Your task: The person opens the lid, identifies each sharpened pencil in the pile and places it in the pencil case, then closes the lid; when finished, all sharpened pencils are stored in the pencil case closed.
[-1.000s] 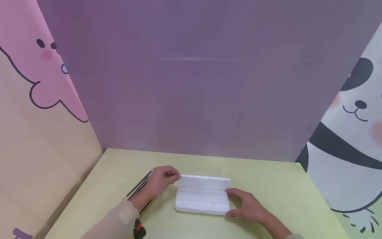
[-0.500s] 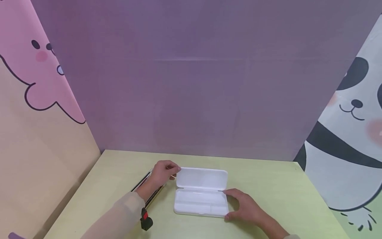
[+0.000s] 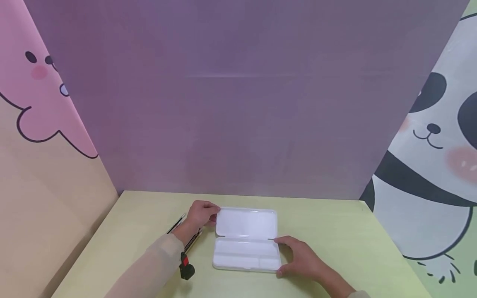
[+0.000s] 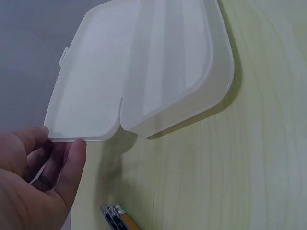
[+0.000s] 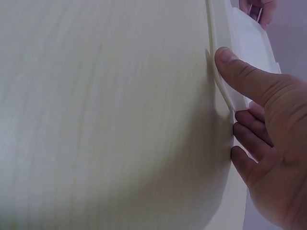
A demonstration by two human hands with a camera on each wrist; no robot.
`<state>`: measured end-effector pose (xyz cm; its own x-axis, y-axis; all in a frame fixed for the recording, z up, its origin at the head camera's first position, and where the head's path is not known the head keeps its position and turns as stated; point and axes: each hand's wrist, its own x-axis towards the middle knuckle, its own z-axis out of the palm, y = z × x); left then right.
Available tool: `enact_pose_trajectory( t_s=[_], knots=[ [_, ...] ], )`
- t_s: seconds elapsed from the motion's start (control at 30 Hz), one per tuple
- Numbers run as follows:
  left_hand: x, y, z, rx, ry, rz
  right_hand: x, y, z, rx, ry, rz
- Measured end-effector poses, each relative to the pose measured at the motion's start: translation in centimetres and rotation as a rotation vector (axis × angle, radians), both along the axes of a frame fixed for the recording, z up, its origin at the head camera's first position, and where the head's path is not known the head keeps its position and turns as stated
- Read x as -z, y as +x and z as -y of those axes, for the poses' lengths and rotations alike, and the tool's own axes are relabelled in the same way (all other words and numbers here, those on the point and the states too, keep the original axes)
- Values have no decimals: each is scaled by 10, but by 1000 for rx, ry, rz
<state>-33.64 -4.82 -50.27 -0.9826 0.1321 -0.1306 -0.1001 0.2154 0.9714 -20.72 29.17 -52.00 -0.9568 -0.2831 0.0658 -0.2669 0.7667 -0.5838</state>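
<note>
A white plastic pencil case (image 3: 244, 258) stands unfolded on the table, its divided tray facing up. Its hinged lid (image 3: 246, 223) leans back behind the tray. My left hand (image 3: 201, 214) pinches the lid's left corner; the left wrist view has the thumb and fingers (image 4: 72, 163) at that corner. At the case's right end is my right hand (image 3: 303, 258), thumb at the front corner and fingers at the back one, gripping the end between them. Several pencils (image 4: 120, 218) lie beside the case, partly hidden under the left forearm in the head view.
The pale wood-grain table (image 3: 328, 223) runs back to a purple wall (image 3: 238, 103). Printed side panels show a pink cartoon figure (image 3: 41, 95) and a panda (image 3: 428, 165). Beside the left sleeve is a small black item with a red patch (image 3: 186, 267).
The left hand has swung the lid back from nearly upright to a wider angle. The right hand has stayed at the case's right end. The head view has shifted slightly.
</note>
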Motion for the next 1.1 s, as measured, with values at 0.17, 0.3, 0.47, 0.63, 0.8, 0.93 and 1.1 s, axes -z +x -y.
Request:
enact_pose_trajectory(
  t_s=[0.17,0.3,0.47,0.63,0.8,0.93,1.1],
  knots=[
    [2,-2,-1,-38,-35,21,1,-1,2,-3,7,5],
    [2,1,1,-51,-31,13,3,-1,2,-18,31,-14],
    [-4,8,8,3,-31,-14,3,-1,-1,-39,58,-61],
    [-14,24,32,58,-20,-42,2,-1,-2,-45,54,-62],
    [-20,38,78,81,-62,-58,5,-1,-4,-29,53,-63],
    [-22,45,114,147,-169,-57,5,-1,-6,-30,58,-78],
    [-14,49,145,260,-299,-59,7,-2,-5,-33,48,-62]
  ],
)
